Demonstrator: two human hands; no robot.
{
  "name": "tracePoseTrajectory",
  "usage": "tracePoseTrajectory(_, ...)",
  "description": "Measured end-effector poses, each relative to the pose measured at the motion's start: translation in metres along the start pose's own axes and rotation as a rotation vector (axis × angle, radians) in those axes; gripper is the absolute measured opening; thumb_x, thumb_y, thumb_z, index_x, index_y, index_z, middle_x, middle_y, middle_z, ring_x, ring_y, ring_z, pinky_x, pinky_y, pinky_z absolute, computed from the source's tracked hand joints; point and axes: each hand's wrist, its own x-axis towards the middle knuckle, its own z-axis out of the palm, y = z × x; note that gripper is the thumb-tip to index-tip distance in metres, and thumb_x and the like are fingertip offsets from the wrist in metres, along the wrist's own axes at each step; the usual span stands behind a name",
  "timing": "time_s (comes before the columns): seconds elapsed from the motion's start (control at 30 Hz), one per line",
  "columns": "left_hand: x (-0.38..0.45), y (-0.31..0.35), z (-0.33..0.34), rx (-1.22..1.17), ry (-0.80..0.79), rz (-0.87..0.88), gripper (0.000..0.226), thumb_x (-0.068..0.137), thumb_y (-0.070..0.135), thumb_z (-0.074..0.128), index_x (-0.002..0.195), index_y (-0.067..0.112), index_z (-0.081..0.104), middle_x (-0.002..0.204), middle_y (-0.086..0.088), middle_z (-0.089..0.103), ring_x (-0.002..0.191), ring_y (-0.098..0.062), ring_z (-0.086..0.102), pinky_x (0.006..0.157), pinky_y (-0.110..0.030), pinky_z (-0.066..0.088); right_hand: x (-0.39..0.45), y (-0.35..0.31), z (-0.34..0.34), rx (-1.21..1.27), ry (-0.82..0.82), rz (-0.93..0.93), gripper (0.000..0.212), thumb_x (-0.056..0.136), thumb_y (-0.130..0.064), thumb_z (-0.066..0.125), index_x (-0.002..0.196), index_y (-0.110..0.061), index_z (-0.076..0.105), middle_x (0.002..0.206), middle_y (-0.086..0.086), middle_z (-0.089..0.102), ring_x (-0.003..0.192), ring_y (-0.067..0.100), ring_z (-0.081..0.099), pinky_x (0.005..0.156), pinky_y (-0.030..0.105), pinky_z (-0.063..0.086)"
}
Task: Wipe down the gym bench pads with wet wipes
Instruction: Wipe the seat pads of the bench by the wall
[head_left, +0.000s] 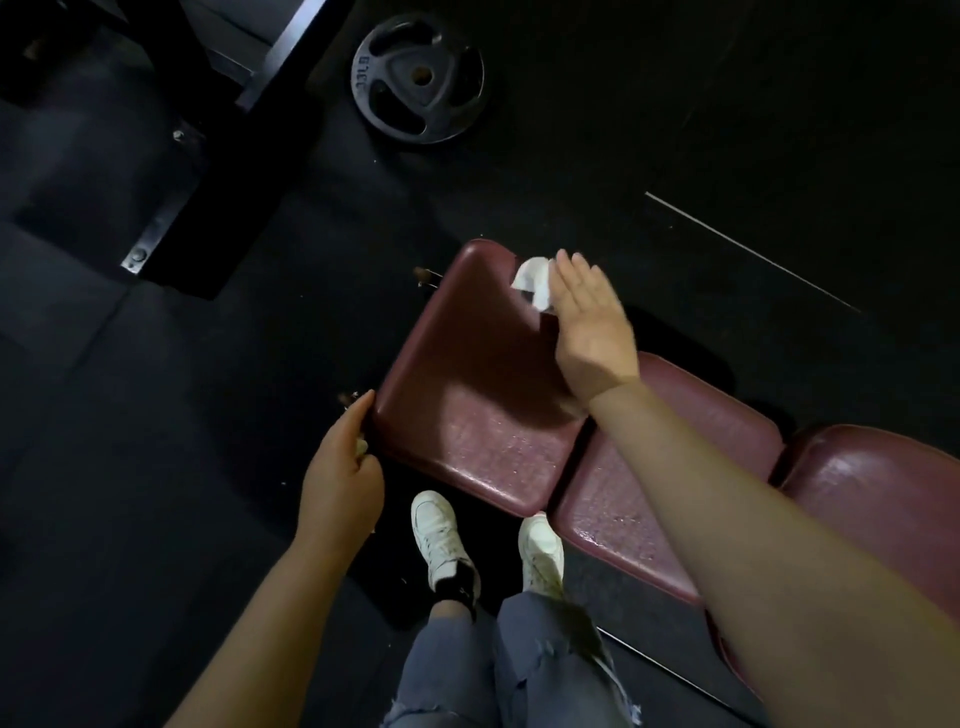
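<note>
A maroon gym bench runs from centre to lower right in three pads: the end pad (467, 384), a middle pad (660, 467) and a third pad (878, 499). A crumpled white wet wipe (535, 280) lies on the far right corner of the end pad. My right hand (589, 322) lies flat on it with straight fingers, pressing it to the pad. My left hand (343, 462) is at the end pad's near left corner, fingers curled; a small pale scrap shows at its fingertips.
A black weight plate (418, 78) lies on the dark rubber floor beyond the bench. A black machine frame with a bolted foot (156, 228) stands at upper left. My white shoes (441, 540) are beside the bench's near edge.
</note>
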Motion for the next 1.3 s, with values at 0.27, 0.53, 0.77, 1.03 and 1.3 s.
tracePoseTrajectory(0.27, 0.011, 0.002, -0.009, 0.301, -0.037, 0.171, 0.073, 0.09, -0.004, 0.039, 0.151, 0.035, 0.031, 0.142, 0.006, 0.053, 0.122, -0.014, 0.054, 0.097, -0.038, 0.05, -0.139, -0.069, 0.023, 0.202, -0.303, -0.696, 0.051, 0.093, 0.002, 0.053, 0.142, -0.011, 0.048, 0.149, 0.01, 0.045, 0.137, 0.024, 0.042, 0.114, 0.036, 0.033)
tracePoseTrajectory(0.53, 0.009, 0.003, -0.004, 0.268, 0.015, 0.131, 0.071, 0.09, -0.004, 0.04, 0.151, 0.033, 0.033, 0.146, 0.001, 0.049, 0.128, -0.019, 0.051, 0.104, -0.041, 0.046, -0.01, 0.026, 0.007, -0.004, 0.047, 0.093, 0.054, 0.089, 0.007, 0.038, 0.143, 0.003, 0.042, 0.151, 0.019, 0.039, 0.142, 0.037, 0.032, 0.121, 0.043, 0.013)
tracePoseTrajectory(0.77, 0.005, 0.012, 0.001, 0.198, 0.044, 0.069, 0.072, 0.088, -0.004, 0.04, 0.147, 0.036, 0.037, 0.128, -0.001, 0.062, 0.106, -0.023, 0.064, 0.091, -0.047, 0.054, -0.169, -0.059, 0.01, 0.249, -0.3, -0.482, 0.043, 0.092, -0.005, 0.048, 0.134, -0.008, 0.054, 0.14, 0.014, 0.052, 0.129, 0.025, 0.05, 0.11, 0.028, 0.037)
tracePoseTrajectory(1.03, 0.007, 0.01, 0.0, 0.225, 0.034, 0.073, 0.071, 0.088, -0.003, 0.041, 0.148, 0.035, 0.036, 0.124, 0.0, 0.064, 0.097, -0.023, 0.066, 0.085, -0.042, 0.057, -0.03, 0.047, -0.01, -0.045, 0.021, 0.139, 0.052, 0.087, 0.005, 0.045, 0.138, -0.003, 0.051, 0.143, 0.016, 0.05, 0.136, 0.035, 0.042, 0.118, 0.041, 0.021)
tracePoseTrajectory(1.3, 0.011, 0.01, -0.003, 0.234, -0.002, 0.041, 0.07, 0.089, -0.001, 0.041, 0.147, 0.038, 0.035, 0.118, 0.002, 0.064, 0.086, -0.015, 0.063, 0.07, -0.029, 0.052, -0.199, -0.048, 0.023, 0.186, -0.55, -0.258, 0.051, 0.095, -0.009, 0.046, 0.145, -0.016, 0.039, 0.145, -0.005, 0.049, 0.137, 0.011, 0.037, 0.118, 0.022, 0.02)
